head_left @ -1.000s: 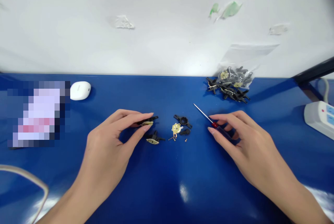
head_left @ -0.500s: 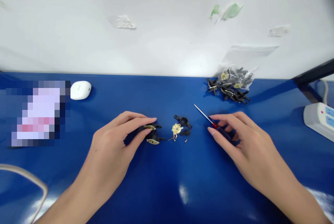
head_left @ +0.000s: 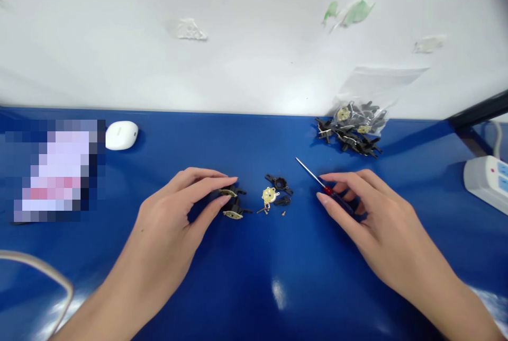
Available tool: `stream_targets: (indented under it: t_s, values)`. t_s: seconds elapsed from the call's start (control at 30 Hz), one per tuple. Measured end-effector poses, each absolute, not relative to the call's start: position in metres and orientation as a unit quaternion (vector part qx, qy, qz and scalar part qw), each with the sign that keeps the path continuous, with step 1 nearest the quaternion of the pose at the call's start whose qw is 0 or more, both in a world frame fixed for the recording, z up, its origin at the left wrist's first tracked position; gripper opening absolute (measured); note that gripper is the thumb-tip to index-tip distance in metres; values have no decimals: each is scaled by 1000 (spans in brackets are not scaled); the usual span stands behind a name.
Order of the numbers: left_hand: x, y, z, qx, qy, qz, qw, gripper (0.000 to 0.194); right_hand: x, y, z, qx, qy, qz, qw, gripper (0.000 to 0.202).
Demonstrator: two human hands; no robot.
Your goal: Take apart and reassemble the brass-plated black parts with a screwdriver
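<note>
My left hand (head_left: 178, 208) is closed around the left end of a small black plastic part with a gold-coloured plate (head_left: 229, 192); thumb and index fingertips lie at it. A second, similar black part (head_left: 233, 213) sits just below, near the thumb. My right hand (head_left: 369, 208) curls loosely round the dark handle of a screwdriver (head_left: 327, 190), its red collar between thumb and index finger and its metal shaft pointing up-left. Between the hands lie a round gold-coloured plate (head_left: 269, 195), a black ring-shaped bracket (head_left: 280, 184), a small black piece (head_left: 283, 201) and a tiny screw (head_left: 283, 213).
A clear plastic bag (head_left: 381, 84) leans on the wall, with more black parts (head_left: 351, 140) in and before it. A white case (head_left: 121, 135) and a blurred-out phone (head_left: 63, 166) lie left. A power strip (head_left: 486, 179) is right, a pale cable (head_left: 43, 267) lower left.
The view has shifted very slightly. Both hands, the screwdriver and the loose parts keep practically the same places; the left fingers barely move at the black parts.
</note>
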State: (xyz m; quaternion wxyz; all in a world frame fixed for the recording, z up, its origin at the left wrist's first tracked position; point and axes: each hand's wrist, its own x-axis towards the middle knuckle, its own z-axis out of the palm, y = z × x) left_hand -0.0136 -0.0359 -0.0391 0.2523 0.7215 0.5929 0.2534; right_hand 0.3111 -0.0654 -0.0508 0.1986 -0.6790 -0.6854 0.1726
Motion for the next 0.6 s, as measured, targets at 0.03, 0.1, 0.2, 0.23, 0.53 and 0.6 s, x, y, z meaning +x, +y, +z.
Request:
stream_targets:
  t_s: [0.03, 0.1, 0.2, 0.23, 0.53, 0.6]
  values:
    - [-14, -36, -40, 723, 591, 254, 251, 26, 311, -65, -50, -679, -685, 174, 199, 40]
    - [-14, -36, -41, 725, 590, 256, 248, 26, 311, -65, -50, -679, -685, 176, 196, 41]
    - [-16, -37, -44, 730, 591, 254, 232, 28, 311, -65, -49, -678, -687, 176, 193, 42]
    - [-16, -37, -44, 733, 591, 253, 225, 29, 310, -65, -49, -677, -688, 176, 193, 43]
    - [-17, -37, -44, 752, 569, 251, 219, 30, 310, -65, -48, -679, -687, 174, 190, 44]
    - [-18, -38, -45, 752, 570, 245, 222, 31, 310, -66, -48, -678, -688, 173, 190, 44]
